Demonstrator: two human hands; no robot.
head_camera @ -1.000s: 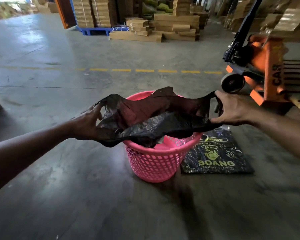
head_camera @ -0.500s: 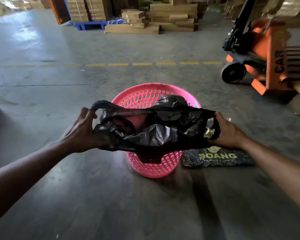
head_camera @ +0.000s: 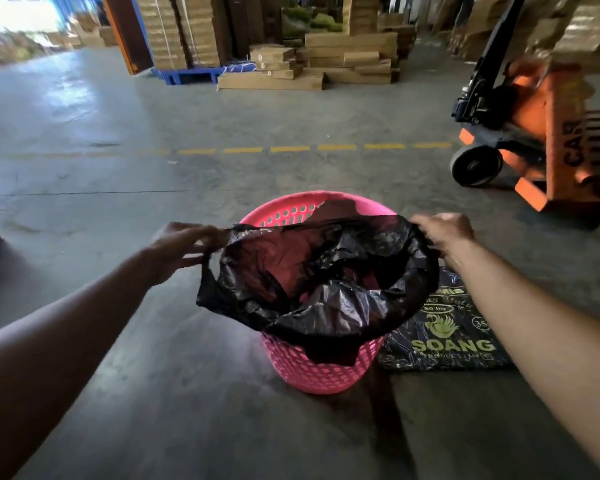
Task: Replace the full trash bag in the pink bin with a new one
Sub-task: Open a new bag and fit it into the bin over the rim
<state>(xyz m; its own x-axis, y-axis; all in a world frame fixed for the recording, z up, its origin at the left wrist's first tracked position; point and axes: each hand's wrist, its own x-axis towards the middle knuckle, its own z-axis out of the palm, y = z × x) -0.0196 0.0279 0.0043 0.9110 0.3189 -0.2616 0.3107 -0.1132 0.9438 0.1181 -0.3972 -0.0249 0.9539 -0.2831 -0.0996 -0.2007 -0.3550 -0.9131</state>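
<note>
1. Stretching the mouth of a thin black trash bag (head_camera: 312, 289) over the pink bin (head_camera: 323, 372) looks like the step in hand; the bin stands on the concrete floor (head_camera: 153, 393), and the bag's near edge already drapes over the bin's near rim while its far edge falls short of the far rim, where pink lattice shows.
2. At the bag's left edge, the left hand (head_camera: 184, 247) pinches the film, fingers closed on it; the picture is blurred there, so the exact hold is hard to read.
3. At the bag's right edge, the right hand (head_camera: 442, 233) is clenched on the film, just above the rim.
4. Beside the bin, on its right and seemingly touching its base, a flat black printed packet (head_camera: 444, 334) lies on the floor.
5. Risk: the film looks flimsy, and pulling it too wide could tear it or let it slip from either pinch.
6. Risk: with only the near edge seated, the bag may slide into the bin once let go.
7. Risk: the bin looks light, so an uneven tug could tip or drag it.
8. Well apart, at the right, an orange pallet truck (head_camera: 541, 133) stands clear of the work.
</note>
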